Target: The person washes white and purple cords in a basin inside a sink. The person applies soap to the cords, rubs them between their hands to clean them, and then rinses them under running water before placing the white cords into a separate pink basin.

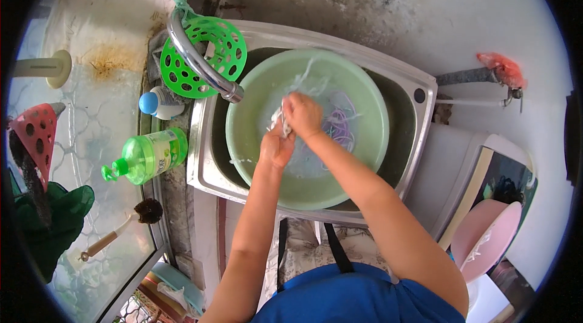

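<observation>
Both my hands meet over a round pale green basin [375, 101] that holds water. My left hand [278, 147] is closed around a crumpled white, soft-looking bundle [276, 119], which shows between the fingers. Pressed against the same bundle from the upper right is my right hand [302, 115], with its fingers curled in. The hands hide most of the bundle, so its kind is unclear. Purple cords [341, 125] lie looped in the water to the right of my hands. Blurred white streaks [313, 83] show beyond them; whether these are strands or splashing water I cannot tell.
The basin sits in a metal sink [419, 134]. A curved chrome faucet [200, 58] reaches in from the upper left, by a green perforated basket [237, 49]. On the left stand a green pump bottle [152, 156] and a blue-capped bottle [161, 104]. A pink basin [486, 232] is at the right.
</observation>
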Tool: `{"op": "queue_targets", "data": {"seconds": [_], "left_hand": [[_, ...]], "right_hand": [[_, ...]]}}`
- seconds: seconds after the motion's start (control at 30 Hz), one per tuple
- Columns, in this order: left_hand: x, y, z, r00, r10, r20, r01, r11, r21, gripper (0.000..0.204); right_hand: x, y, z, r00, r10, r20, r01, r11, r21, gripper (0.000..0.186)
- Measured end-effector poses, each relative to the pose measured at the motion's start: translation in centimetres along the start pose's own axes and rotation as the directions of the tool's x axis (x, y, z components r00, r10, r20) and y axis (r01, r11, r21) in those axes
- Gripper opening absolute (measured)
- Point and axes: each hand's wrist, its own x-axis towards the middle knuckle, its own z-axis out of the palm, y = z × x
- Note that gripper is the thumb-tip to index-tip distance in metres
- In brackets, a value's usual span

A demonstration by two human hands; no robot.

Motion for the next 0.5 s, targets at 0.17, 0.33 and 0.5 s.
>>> {"op": "queue_targets", "data": {"seconds": [0.17, 0.33, 0.5], "left_hand": [[-1.2, 1.3, -0.7, 0.971, -0.079, -0.223, 0.099, 0.992, 0.079, 0.043], [-0.7, 0.2, -5.1, 0.935, 0.003, -0.354, 0.126, 0.932, 0.339, 0.051], [-1.1, 0.0, -1.3, 0.928, -0.024, -0.371, 0.166, 0.92, 0.356, 0.042]], "right_hand": [[0.7, 3.0, 0.5, 0.946, 0.089, -0.311, -0.173, 0.951, -0.255, 0.018], [-2.2, 3.8, 0.5, 0.819, -0.388, 0.423, 0.548, 0.746, -0.378, 0.027], [-3.3, 1.4, 1.9, 0.958, 0.255, 0.132, -0.264, 0.963, 0.055, 0.031]]}}
